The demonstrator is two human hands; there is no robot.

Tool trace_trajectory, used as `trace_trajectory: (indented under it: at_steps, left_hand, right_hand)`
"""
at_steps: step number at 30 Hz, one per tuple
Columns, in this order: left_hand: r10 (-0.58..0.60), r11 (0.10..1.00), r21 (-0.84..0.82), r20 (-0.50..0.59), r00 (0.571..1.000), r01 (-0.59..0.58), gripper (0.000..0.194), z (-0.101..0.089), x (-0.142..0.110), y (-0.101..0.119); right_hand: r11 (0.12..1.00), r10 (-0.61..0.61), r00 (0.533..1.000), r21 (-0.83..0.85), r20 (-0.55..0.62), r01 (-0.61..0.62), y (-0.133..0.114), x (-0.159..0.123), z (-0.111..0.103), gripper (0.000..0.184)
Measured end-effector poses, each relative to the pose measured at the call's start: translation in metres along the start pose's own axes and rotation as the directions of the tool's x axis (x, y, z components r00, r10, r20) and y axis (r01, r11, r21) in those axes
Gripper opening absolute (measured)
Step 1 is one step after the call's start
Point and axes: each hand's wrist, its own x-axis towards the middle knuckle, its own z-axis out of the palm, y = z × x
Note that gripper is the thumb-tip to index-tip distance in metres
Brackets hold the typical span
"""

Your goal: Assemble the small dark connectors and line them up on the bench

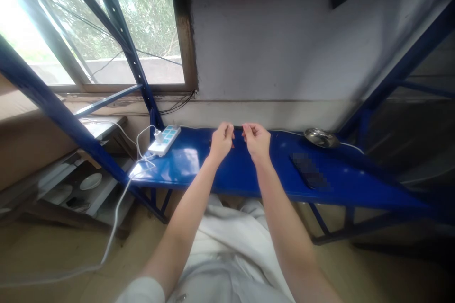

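Observation:
Both my hands are held out over the blue metal table (227,175), close together near its far edge. My left hand (222,141) is closed, with thumb and fingers pinched together. Facing it, my right hand (256,141) is pinched in the same way. A thin, short dark piece (238,127) spans the gap between the two sets of fingertips. It is too small and blurred to name, and its ends are hidden by the fingers.
A white power strip (165,140) with a plugged-in white cable lies at the table's left. To the right are a shiny metal bowl (321,138) and a flat dark object (309,171), partly blurred. Blue frame posts (137,71) rise beside the window. A shelf with plates (91,181) stands left.

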Motion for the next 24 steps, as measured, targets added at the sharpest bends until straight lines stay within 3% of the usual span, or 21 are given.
trace_trajectory:
  at_steps: [7,19,24]
  left_hand:
    - [-0.041,0.999,0.025,-0.09,0.995,0.044,0.04,0.001,-0.001,-0.002]
    - [-0.206,0.951,-0.232,0.022,0.978,0.205,0.05,-0.013,-0.002,0.004]
    - [-0.156,0.931,-0.333,0.003,0.988,0.148,0.038,-0.017,-0.004,0.007]
  right_hand:
    - [0.998,-0.014,0.999,-0.056,0.052,0.017,0.0,0.001,0.0,0.034]
    - [0.98,-0.125,0.979,-0.136,0.161,0.148,-0.017,-0.002,0.0,0.034]
    - [0.991,-0.1,0.989,-0.081,0.109,0.109,-0.014,0.0,0.001,0.035]
